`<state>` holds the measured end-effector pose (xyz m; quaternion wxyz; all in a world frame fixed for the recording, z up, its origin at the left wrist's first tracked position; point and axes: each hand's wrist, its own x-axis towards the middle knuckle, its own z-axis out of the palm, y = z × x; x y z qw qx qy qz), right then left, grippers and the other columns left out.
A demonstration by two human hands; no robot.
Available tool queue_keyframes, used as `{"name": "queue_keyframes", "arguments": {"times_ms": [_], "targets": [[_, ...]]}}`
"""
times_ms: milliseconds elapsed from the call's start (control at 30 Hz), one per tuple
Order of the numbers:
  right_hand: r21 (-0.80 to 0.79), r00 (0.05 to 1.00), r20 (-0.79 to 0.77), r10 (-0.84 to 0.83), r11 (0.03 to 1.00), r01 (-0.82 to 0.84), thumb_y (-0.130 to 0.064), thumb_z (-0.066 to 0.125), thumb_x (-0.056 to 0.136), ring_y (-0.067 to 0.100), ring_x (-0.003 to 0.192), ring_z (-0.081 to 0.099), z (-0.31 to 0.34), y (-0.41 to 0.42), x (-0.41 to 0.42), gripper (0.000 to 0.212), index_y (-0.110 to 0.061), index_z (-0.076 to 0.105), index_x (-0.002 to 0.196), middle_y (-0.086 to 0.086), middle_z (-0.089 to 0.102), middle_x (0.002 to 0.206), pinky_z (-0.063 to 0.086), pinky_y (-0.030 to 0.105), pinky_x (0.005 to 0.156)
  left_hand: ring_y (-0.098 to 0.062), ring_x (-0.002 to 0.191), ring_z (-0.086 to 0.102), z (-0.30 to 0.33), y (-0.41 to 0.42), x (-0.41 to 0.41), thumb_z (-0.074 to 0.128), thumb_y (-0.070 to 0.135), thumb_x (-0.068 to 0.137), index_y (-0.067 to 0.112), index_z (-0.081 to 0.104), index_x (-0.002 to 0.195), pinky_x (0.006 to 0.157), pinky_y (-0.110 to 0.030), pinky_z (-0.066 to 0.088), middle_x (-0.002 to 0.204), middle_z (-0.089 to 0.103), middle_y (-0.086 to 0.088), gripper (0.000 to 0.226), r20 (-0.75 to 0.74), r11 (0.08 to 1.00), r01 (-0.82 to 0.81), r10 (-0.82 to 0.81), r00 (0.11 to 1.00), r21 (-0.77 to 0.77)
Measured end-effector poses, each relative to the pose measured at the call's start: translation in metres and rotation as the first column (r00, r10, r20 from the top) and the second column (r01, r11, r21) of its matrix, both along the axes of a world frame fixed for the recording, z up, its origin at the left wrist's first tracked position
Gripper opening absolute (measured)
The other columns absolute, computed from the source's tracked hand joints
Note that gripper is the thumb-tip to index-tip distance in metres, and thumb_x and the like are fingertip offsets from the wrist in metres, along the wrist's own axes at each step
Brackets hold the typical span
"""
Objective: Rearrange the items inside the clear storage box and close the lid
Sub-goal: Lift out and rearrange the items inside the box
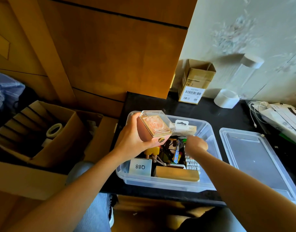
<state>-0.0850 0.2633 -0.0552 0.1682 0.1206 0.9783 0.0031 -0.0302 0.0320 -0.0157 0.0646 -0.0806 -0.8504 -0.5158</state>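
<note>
The clear storage box (165, 183) stands open on a black table, packed with small items. Its clear lid (256, 161) lies flat on the table to the right. My left hand (132, 139) grips a pink box with a clear top and a rose inside (152, 128), held above the storage box's left side. My right hand (196, 144) reaches down into the middle of the storage box, fingers curled among the items; what they touch is hidden. Inside lie a white card marked Q88 (140, 166), a wooden block (176, 173) and a hang-tab package (184, 127).
A small cardboard carton (195, 81) and a roll of white tape (226, 98) stand at the back of the black table (160, 104). White cables and papers (277, 114) lie at the right. An open cardboard box with tape (43, 131) sits on the left beside a wooden cabinet.
</note>
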Motion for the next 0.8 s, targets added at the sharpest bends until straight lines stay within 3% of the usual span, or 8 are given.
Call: {"name": "queue_keyframes", "arguments": {"times_ms": [67,167,400,500,700,800], "targets": [[0.163,0.992,-0.074,0.104,0.982,-0.09,0.0,0.051,0.09,0.019,0.081,0.062,0.001,0.004,-0.001,0.022,-0.009,0.059,0.109,0.005,0.066,0.099,0.043,0.023,0.057,-0.013,0.122,0.047,0.001,0.0,0.0,0.085,0.038,0.064,0.023,0.024,0.139,0.082,-0.025,0.056,0.138,0.04,0.002,0.098,-0.015,1.0,-0.005,0.005,1.0,-0.017],[0.283,0.968,-0.08,0.239,0.936,-0.208,-0.002,0.052,0.091,0.019,0.086,0.066,0.002,0.009,-0.005,0.021,-0.008,0.061,0.109,0.005,0.067,0.098,0.043,0.023,0.059,-0.012,0.121,0.047,0.001,0.0,0.0,0.084,0.039,0.064,0.023,0.025,0.139,0.082,-0.02,0.055,0.138,0.04,0.002,0.097,-0.024,0.999,-0.016,0.015,1.0,-0.038],[0.331,0.924,-0.075,0.375,0.883,-0.332,-0.002,0.049,0.092,0.017,0.086,0.066,0.009,0.017,-0.005,0.022,-0.009,0.061,0.11,0.004,0.067,0.097,0.042,0.02,0.06,-0.01,0.119,0.048,0.001,-0.001,0.0,0.083,0.042,0.065,0.022,0.025,0.14,0.077,-0.009,0.05,0.138,0.042,0.003,0.097,-0.039,0.997,-0.021,0.018,0.999,-0.068],[0.259,0.934,-0.139,0.33,0.922,-0.288,-0.002,0.047,0.091,0.019,0.076,0.064,0.017,0.018,-0.005,0.021,-0.008,0.064,0.102,0.006,0.067,0.089,0.04,0.021,0.055,-0.011,0.12,0.048,0.001,-0.001,0.0,0.083,0.04,0.066,0.021,0.025,0.14,0.079,-0.012,0.052,0.138,0.041,0.002,0.096,-0.042,0.998,-0.014,0.012,0.999,-0.057],[0.0,0.931,-0.295,0.215,0.974,-0.225,-0.01,0.05,0.091,0.013,0.053,0.048,0.029,0.018,0.008,0.015,-0.008,0.061,0.081,0.001,0.052,0.064,0.027,0.017,0.041,-0.011,0.121,0.046,-0.001,-0.001,-0.001,0.083,0.038,0.066,0.022,0.024,0.14,0.073,-0.004,0.047,0.139,0.038,0.001,0.096,-0.047,0.998,-0.015,0.012,0.999,-0.058],[-0.229,0.92,-0.364,0.145,0.944,-0.239,-0.013,0.054,0.091,0.017,0.058,0.059,0.035,0.013,0.012,0.013,-0.006,0.064,0.085,0.006,0.064,0.073,0.049,0.025,0.052,-0.01,0.12,0.045,-0.002,-0.001,-0.001,0.083,0.038,0.065,0.022,0.024,0.139,0.072,-0.006,0.048,0.139,0.038,0.001,0.096,-0.048,0.998,-0.014,0.011,0.999,-0.057]]}}
